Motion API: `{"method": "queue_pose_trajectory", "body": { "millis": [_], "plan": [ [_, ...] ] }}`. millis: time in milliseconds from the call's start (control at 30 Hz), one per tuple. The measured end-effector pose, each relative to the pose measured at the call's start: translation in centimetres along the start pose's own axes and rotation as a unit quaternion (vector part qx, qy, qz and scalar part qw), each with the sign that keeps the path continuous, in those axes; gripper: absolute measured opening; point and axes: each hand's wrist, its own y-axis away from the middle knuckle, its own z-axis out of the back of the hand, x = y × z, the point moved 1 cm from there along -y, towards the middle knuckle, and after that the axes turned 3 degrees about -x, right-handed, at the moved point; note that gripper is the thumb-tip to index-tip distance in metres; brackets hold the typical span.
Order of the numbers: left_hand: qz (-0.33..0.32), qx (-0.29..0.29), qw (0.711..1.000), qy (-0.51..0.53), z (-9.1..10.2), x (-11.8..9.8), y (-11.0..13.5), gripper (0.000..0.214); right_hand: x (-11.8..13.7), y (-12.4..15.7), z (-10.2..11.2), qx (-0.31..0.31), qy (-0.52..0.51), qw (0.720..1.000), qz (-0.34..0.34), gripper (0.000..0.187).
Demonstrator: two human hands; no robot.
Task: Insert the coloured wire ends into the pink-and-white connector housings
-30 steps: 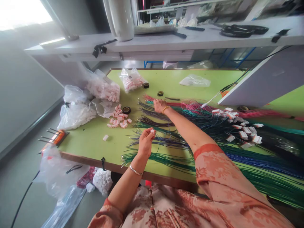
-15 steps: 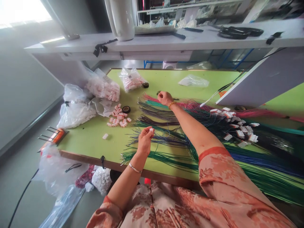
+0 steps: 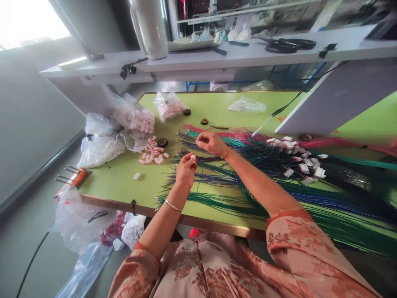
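My left hand [image 3: 185, 170] is closed on a small white connector housing [image 3: 193, 157], held up between thumb and fingertips. Just above and to the right of it, my right hand [image 3: 212, 144] has its thumb and fingers pinched together; whatever may be between them is too small to make out. Beneath both hands, bundles of thin wires [image 3: 214, 179] in pink, teal, grey, blue and green lie side by side, their tipped ends pointing left. Right of my right hand, a heap of white connectors [image 3: 305, 162] lies on the wires.
Loose connector housings [image 3: 152, 154] lie left of my hands beside a black tape roll [image 3: 162, 142]. Plastic bags of housings [image 3: 136, 116] stand at the back left of the green table [image 3: 118, 182]. A raised shelf [image 3: 192, 62] spans the back. An orange pronged holder [image 3: 76, 178] sits at the left edge.
My right hand has come down and toward me from the pink and teal wires, close to my left hand. My left hand, still holding the housing, has risen slightly. The view has shifted slightly.
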Motion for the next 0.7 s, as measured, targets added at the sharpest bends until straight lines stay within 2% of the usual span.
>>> {"method": "queue_pose_trajectory", "body": {
  "millis": [267,700],
  "plan": [
    [0.026,0.008,0.999,0.043,-1.4,0.9,-1.8,0.021,-0.4,3.2,0.3,-0.006,0.033,0.999,-0.019,0.017],
    [0.038,0.013,0.999,0.028,-1.0,1.5,-2.1,0.022,-0.9,4.6,-0.1,-0.003,0.091,0.996,-0.015,0.015]
  ]
}}
